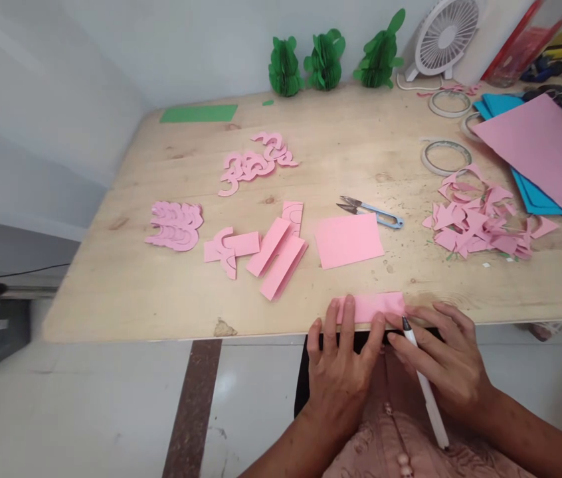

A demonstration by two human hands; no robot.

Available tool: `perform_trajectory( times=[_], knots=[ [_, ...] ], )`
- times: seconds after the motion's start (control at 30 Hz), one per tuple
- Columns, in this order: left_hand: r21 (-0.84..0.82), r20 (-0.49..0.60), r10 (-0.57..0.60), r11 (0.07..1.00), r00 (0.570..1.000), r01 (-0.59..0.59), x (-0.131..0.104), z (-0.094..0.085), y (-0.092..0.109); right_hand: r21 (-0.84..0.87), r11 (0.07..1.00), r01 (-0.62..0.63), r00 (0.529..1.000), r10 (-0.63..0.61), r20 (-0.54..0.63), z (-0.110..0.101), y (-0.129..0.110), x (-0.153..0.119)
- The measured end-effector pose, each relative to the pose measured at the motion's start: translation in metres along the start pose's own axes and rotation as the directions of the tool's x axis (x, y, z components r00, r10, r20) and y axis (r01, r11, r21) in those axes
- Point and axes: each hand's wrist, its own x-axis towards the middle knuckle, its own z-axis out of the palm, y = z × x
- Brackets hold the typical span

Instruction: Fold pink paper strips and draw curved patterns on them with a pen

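A: Item one, the fingers?

B: Left hand [338, 372]: fingers spread, tips flat on a pink paper strip [373, 305], nothing pinched. Right hand [453, 365]: closed on a white pen [428, 388], dark tip by the strip's near right corner.

A: Strip, location?

B: One piece, lying along the near edge of the table [126, 285], long side roughly parallel to it.

A: Handling notes?

B: By judgement: very light, flexible, easily creased, apt to slide on smooth wood. Best hold: flat fingertips near both short ends, or a gentle pinch on a long side. Pen: light, rigid; take it low on the barrel.

A: Further out?

B: One pink rectangle [349, 242]; one pair of snips [388, 218] by its far side. Pink offcuts [480, 222], one heap, towards the table's right. Green paper figures [285, 68], three, along the far edge.
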Motion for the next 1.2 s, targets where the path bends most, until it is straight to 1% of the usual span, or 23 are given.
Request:
perform_trajectory(
  times=[0.13, 0.2, 0.27, 0.33, 0.43, 0.5, 0.57, 0.63, 0.8, 0.93, 1.07, 1.2],
  knots=[
    [0.003, 0.002, 0.003, 1.000, 1.000, -0.003, 0.001, -0.001, 0.000, -0.051, 0.999, 0.016, 1.000, -0.015, 0.015, -0.010, 0.014, -0.008],
    [0.003, -0.001, 0.001, 1.000, 1.000, -0.001, 0.001, 0.000, 0.000, -0.084, 0.996, 0.039, 0.998, -0.035, 0.046, -0.016, 0.022, -0.013],
    [0.001, -0.006, -0.003, 1.000, 1.000, 0.003, 0.001, 0.000, 0.000, -0.110, 0.992, 0.063, 0.993, -0.052, 0.102, -0.021, 0.028, -0.018],
    [-0.003, -0.008, -0.008, 1.000, 1.000, 0.008, 0.001, 0.001, 0.001, -0.122, 0.990, 0.071, 0.994, -0.060, 0.093, -0.022, 0.028, -0.018],
    [-0.006, -0.010, -0.003, 1.000, 1.000, 0.003, 0.001, 0.001, 0.001, -0.114, 0.992, 0.062, 0.997, -0.057, 0.046, -0.019, 0.022, -0.014],
    [-0.001, -0.014, 0.003, 1.000, 1.000, -0.003, 0.001, 0.001, 0.001, -0.104, 0.993, 0.062, 0.996, -0.055, 0.068, -0.013, 0.017, -0.009],
    [0.004, -0.013, 0.004, 1.000, 1.000, -0.004, 0.001, 0.001, 0.000, -0.102, 0.989, 0.109, 0.994, -0.105, 0.044, -0.008, 0.015, -0.006],
    [0.007, -0.005, 0.005, 1.000, 1.000, -0.005, 0.001, 0.001, 0.001, -0.094, 0.987, 0.130, 0.991, -0.129, 0.018, -0.004, 0.016, -0.006],
    [0.029, -0.013, -0.012, 0.999, 1.000, 0.013, 0.003, 0.001, 0.003, -0.045, 0.995, 0.089, 0.996, -0.089, 0.012, 0.001, 0.019, -0.012],
    [0.011, -0.012, -0.017, 1.000, 1.000, 0.017, 0.004, -0.001, 0.004, -0.011, 0.997, 0.080, 0.996, -0.080, -0.025, 0.003, 0.020, -0.015],
    [-0.024, 0.021, -0.026, 0.999, 0.999, 0.026, -0.001, -0.005, -0.001, 0.006, 0.997, 0.079, 0.996, -0.079, -0.027, 0.003, 0.022, -0.014],
    [-0.004, 0.032, -0.033, 0.999, 0.999, 0.033, -0.008, -0.008, -0.011, -0.010, 0.994, 0.111, 0.994, -0.111, -0.022, 0.003, 0.024, -0.014]
  ],
)
